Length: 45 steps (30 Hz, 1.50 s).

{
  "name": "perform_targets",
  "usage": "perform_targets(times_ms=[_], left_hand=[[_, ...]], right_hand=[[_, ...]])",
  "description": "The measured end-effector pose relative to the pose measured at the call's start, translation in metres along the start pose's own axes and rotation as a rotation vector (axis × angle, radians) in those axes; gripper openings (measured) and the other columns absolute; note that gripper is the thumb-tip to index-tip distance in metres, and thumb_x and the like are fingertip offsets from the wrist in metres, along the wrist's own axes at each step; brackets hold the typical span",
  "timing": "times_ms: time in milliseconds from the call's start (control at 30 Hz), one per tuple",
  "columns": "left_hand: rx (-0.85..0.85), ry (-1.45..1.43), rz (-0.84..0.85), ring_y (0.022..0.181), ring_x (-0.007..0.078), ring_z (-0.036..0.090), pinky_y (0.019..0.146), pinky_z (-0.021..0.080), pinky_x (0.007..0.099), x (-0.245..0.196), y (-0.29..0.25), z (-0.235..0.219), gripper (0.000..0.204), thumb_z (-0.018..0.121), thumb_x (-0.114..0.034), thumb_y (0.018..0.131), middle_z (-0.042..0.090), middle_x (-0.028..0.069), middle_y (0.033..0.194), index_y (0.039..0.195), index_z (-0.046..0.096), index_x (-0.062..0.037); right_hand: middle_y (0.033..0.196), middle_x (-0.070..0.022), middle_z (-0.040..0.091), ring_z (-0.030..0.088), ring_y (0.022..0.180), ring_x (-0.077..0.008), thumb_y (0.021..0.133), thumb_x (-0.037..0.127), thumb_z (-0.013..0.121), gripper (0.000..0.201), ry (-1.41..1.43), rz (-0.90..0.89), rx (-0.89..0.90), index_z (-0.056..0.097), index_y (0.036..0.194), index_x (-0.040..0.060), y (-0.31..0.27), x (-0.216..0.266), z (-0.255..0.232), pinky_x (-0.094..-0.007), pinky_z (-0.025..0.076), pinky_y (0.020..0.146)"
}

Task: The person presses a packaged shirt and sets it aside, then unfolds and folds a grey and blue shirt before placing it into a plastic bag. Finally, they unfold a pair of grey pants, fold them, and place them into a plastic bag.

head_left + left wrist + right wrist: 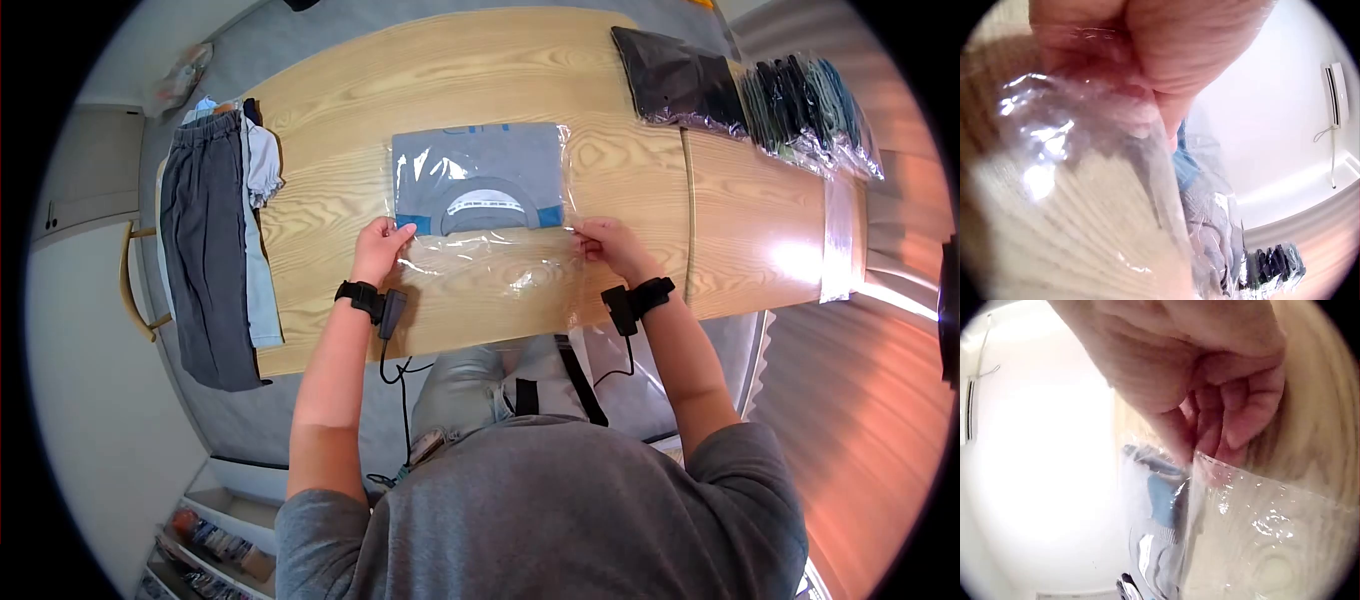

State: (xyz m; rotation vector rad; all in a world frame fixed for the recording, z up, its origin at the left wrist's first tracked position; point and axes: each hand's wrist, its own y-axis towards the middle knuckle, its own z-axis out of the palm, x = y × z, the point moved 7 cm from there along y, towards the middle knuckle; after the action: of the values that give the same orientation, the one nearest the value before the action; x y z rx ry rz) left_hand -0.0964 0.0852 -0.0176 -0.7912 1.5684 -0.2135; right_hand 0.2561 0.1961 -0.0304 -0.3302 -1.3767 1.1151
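Note:
A folded grey T-shirt (480, 160) with blue patches beside its collar lies inside a clear plastic bag (485, 262) on the wooden table. The bag's loose, unfilled end stretches from the collar toward the person. My left hand (376, 252) pinches the bag's left edge, level with the collar; in the left wrist view, film covers some fingertips of that hand (1191, 50). At the opposite edge, my right hand (614, 248) pinches the plastic between thumb and fingers. The right wrist view shows the bag's rim (1241, 470) running out from under that hand (1204, 369).
Dark trousers (208, 250) and pale garments (262, 165) hang over the table's left edge. At the back right lie a black bagged garment (680, 80) and a row of packed garments (805, 105). Clear plastic (837, 240) lies along the right edge. A seam (689, 220) crosses the tabletop.

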Motion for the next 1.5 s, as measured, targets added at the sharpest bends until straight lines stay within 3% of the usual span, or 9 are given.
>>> perform_targets(times_ms=[233,267,333,367,433,633,1033,1100,1500], left_hand=[[0.043,0.134,0.0,0.055,0.0091,0.049,0.051,0.04,0.0246,0.005,-0.009,-0.009,0.015,0.067,-0.012,0.084,0.056,0.0027,0.065,0.08,0.056,-0.0021],[-0.04,0.206,0.224,0.064,0.0133,0.054,0.057,0.043,0.0265,-0.005,-0.015,-0.02,0.012,0.064,-0.011,0.085,0.059,0.0068,0.076,0.089,0.058,-0.0023],[-0.117,0.661,0.533,0.1,0.0236,0.056,0.082,0.045,0.033,-0.022,-0.035,-0.037,0.032,0.057,-0.007,0.085,0.056,0.0125,0.113,0.117,0.057,-0.0087],[-0.112,0.666,0.531,0.1,0.0236,0.056,0.082,0.045,0.033,-0.023,-0.04,-0.04,0.032,0.057,-0.007,0.085,0.056,0.0125,0.113,0.117,0.057,-0.0087],[-0.031,1.309,1.055,0.112,0.024,0.05,0.091,0.041,0.0361,-0.042,-0.069,-0.013,0.039,0.053,-0.007,0.083,0.053,0.0084,0.121,0.122,0.053,-0.0123],[0.25,1.432,1.241,0.117,0.0202,0.048,0.093,0.04,0.0354,-0.032,-0.066,0.017,0.04,0.056,-0.018,0.083,0.051,0.0026,0.126,0.123,0.053,-0.0156],[0.205,0.448,0.523,0.099,0.0269,0.059,0.091,0.043,0.0333,-0.025,-0.036,-0.007,0.031,0.045,-0.024,0.094,0.066,0.0117,0.103,0.1,0.065,-0.0013],[0.174,0.246,0.13,0.09,0.0217,0.061,0.087,0.043,0.0308,-0.006,-0.025,-0.016,0.038,0.041,-0.029,0.095,0.068,0.01,0.09,0.093,0.066,-0.0009],[0.042,0.122,-0.137,0.05,0.0141,0.053,0.046,0.039,0.0259,0.023,0.013,-0.015,0.054,0.042,-0.043,0.094,0.062,0.0085,0.059,0.064,0.061,-0.0018]], right_hand=[[0.081,-0.0075,0.064,0.062,0.076,-0.0204,0.082,0.016,0.063,0.014,-0.807,-0.284,-0.509,0.062,0.091,0.0047,-0.023,0.018,-0.02,-0.0333,0.051,0.071],[0.081,-0.0075,0.064,0.062,0.076,-0.0204,0.082,0.016,0.063,0.014,-0.803,-0.283,-0.505,0.062,0.091,0.0047,-0.024,0.014,-0.025,-0.0333,0.051,0.071],[0.111,-0.0107,0.059,0.056,0.104,-0.0249,0.078,0.012,0.061,0.03,-1.33,-1.062,-0.6,0.06,0.108,0.0098,-0.06,0.04,0.01,-0.0382,0.045,0.089],[0.111,-0.0107,0.059,0.056,0.104,-0.0249,0.078,0.012,0.061,0.03,-1.326,-1.056,-0.601,0.06,0.108,0.0098,-0.062,0.039,0.01,-0.0382,0.045,0.089],[0.134,-0.0072,0.047,0.042,0.125,-0.023,0.078,0.013,0.058,0.045,-1.637,-1.179,-0.326,0.053,0.122,0.0146,-0.063,0.031,0.037,-0.0394,0.036,0.101],[0.138,-0.001,0.045,0.039,0.129,-0.0218,0.083,0.014,0.056,0.046,-1.764,-1.147,0.036,0.049,0.128,0.0169,-0.045,0.021,0.052,-0.0395,0.033,0.105],[0.105,-0.0107,0.066,0.057,0.108,-0.0197,0.092,0.016,0.052,0.023,-0.561,-0.669,-0.042,0.067,0.099,0.0001,-0.02,0.028,0.019,-0.029,0.043,0.092],[0.101,-0.0111,0.067,0.059,0.1,-0.018,0.094,0.019,0.05,0.027,-0.485,-0.521,-0.064,0.065,0.099,-0.0029,-0.018,0.027,0.016,-0.0284,0.045,0.088],[0.067,-0.0087,0.064,0.062,0.061,-0.0146,0.091,0.028,0.056,0.037,-0.209,-0.409,-0.374,0.065,0.079,-0.005,0.005,0.03,0.019,-0.026,0.048,0.057]])
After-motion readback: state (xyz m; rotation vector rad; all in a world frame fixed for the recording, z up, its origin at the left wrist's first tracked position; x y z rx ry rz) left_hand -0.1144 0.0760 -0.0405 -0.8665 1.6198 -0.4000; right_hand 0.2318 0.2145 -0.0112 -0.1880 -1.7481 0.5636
